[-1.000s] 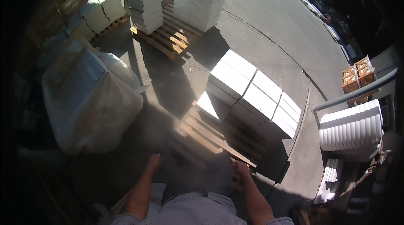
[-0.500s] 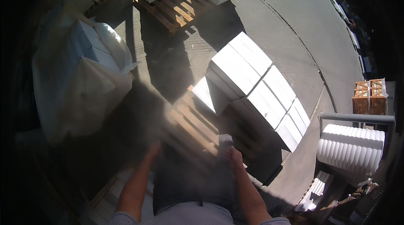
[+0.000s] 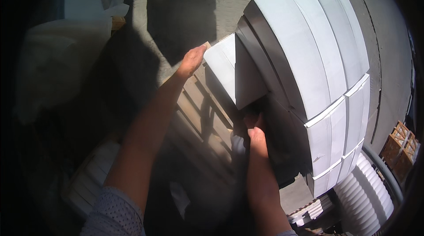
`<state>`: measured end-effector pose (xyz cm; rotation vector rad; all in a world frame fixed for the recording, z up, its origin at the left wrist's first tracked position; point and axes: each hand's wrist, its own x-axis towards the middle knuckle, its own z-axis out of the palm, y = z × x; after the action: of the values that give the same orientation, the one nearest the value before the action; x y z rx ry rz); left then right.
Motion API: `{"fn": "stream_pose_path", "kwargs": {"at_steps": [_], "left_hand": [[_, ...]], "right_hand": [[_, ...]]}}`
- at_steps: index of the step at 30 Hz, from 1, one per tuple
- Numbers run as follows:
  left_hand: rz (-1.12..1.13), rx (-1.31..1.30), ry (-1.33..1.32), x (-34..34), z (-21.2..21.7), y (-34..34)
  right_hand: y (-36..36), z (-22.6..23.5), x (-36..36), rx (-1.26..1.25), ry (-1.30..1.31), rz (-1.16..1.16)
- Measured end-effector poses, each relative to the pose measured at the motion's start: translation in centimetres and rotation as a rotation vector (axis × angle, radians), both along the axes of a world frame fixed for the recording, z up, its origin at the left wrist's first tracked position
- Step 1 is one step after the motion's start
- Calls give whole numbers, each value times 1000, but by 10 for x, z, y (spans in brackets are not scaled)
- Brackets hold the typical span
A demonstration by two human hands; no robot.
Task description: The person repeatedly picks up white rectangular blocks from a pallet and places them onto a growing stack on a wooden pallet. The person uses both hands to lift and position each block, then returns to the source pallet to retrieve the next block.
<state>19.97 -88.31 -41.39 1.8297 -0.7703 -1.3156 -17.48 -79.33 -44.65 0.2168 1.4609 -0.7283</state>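
Observation:
A low white box (image 3: pixel 221 66) lies on a wooden pallet (image 3: pixel 194 103), half in sun and half in shadow. At its far left corner my left hand (image 3: pixel 193 60) is stretched out, fingertips against or just beside the corner. My right hand (image 3: pixel 257 134) reaches into the shade by the box's near end. Its fingers are partly lost in the dark, but they look extended, and I cannot tell whether they touch the box. Neither hand visibly wraps round anything.
Taller stacked white boxes (image 3: pixel 309 46) stand just right of the low box. Plastic-wrapped goods (image 3: pixel 66 59) are at the left. A ribbed white roll (image 3: pixel 366 192), a grey metal rail (image 3: pixel 384 169) and an orange-brown crate (image 3: pixel 399 147) sit at the lower right.
I have come closer to the pallet and lean over it. Both hands have moved forward from beside my body to the low white box. The stacked boxes now look much larger.

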Motion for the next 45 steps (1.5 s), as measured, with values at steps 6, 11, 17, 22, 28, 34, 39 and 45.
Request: {"fn": "stream_pose_path", "kwargs": {"at_steps": [6,11,17,22,28,34,39,45], "left_hand": [[-132,232,37,-9,-72,-89],[-249,426,6,-17,-98,-122],[-267,394,-18,-14,-113,-134],[-300,526,57,-14,-111,-127],[-484,327,-117,-14,-100,-118],[-415,343,-142,-3,-91,-85],[116,193,157,11,-73,35],[527,452,392,21,-18,236]], "right_hand": [[-39,-74,16,-195,-331,-25],[-54,-99,12,-184,-250,93],[-62,-130,16,-305,-248,178],[-66,-132,19,-483,9,470],[-73,-123,25,-957,801,1180],[-60,-108,25,-1286,1292,1405],[-49,-50,44,-920,838,1313],[9,49,75,-503,207,1011]]}}
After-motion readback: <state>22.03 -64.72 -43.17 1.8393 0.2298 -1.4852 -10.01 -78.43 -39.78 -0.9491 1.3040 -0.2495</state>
